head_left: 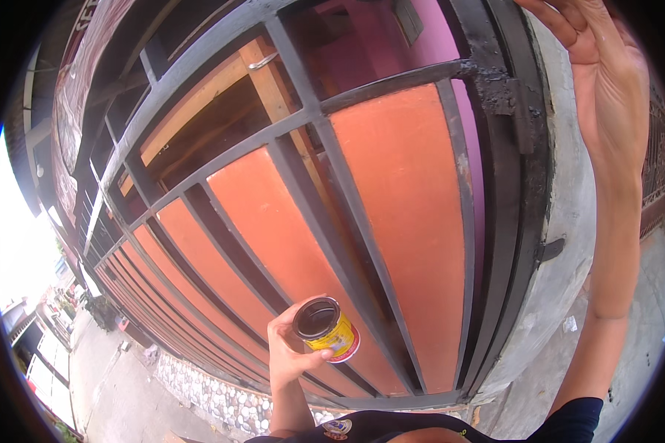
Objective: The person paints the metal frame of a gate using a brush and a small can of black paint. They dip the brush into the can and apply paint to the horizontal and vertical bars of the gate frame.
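My left hand is wrapped round a small paint can with a yellow and red label. The can is uncovered, with dark, glossy paint inside, and tilts slightly in front of the orange panels. My right hand is raised high at the upper right, beside the post of a metal gate. Its fingers are bent and partly cut off by the top edge, so anything they hold is out of sight. Near it, a gate rail and the lumpy hinge look shiny black, while other bars are dull grey.
Orange panels fill the gate's lower part. Through the upper gaps show a wooden frame and a pink wall. A grey concrete pillar stands right of the gate. A pebbled strip borders the paved ground at lower left.
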The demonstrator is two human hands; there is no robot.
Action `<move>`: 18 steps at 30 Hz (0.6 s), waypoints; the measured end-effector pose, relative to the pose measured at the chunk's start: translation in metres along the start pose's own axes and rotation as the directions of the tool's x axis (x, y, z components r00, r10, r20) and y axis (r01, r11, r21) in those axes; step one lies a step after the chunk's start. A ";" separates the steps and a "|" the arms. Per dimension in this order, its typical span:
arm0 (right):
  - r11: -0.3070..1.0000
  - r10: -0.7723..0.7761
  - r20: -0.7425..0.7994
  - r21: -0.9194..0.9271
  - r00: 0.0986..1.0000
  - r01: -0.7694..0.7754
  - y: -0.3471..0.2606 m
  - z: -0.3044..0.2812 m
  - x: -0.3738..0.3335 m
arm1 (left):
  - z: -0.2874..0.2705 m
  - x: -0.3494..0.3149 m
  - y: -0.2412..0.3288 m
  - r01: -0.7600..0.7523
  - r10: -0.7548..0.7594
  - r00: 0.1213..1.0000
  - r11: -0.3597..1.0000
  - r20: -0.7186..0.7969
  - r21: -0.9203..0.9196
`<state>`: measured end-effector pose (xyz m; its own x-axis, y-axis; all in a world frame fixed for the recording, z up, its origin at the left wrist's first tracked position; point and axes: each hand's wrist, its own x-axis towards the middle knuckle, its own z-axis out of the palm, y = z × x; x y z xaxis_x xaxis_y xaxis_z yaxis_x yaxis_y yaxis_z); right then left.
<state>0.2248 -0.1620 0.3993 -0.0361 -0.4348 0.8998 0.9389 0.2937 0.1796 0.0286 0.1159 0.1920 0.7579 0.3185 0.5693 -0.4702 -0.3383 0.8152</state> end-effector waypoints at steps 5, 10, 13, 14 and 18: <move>0.984 -0.130 0.052 -0.113 0.990 0.136 -0.010 0.033 -0.002 | -0.012 -0.012 -0.006 -0.033 0.033 0.999 0.999 -0.002 -0.018; 0.894 -0.414 0.094 -0.144 0.905 0.424 -0.025 0.066 0.015 | -0.036 -0.014 -0.027 -0.079 0.084 0.992 0.995 0.091 -0.066; 0.920 -0.383 0.032 -0.075 0.923 0.385 -0.032 0.077 0.018 | -0.052 -0.011 -0.036 -0.075 0.084 0.985 0.995 0.154 -0.061; 0.918 -0.389 0.025 -0.068 0.921 0.390 -0.030 0.078 0.019 | -0.055 -0.010 -0.039 -0.085 0.096 0.979 0.994 0.177 -0.068; 0.942 -0.328 0.034 -0.063 0.944 0.329 -0.014 0.056 0.007 | -0.063 -0.009 -0.049 -0.052 0.064 0.987 0.995 0.149 -0.081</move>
<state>0.1920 -0.1210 0.4250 -0.3535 -0.4775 0.8044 0.8941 0.0802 0.4406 0.0168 0.1854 0.1539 0.7854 0.1604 0.5979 -0.5440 -0.2820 0.7903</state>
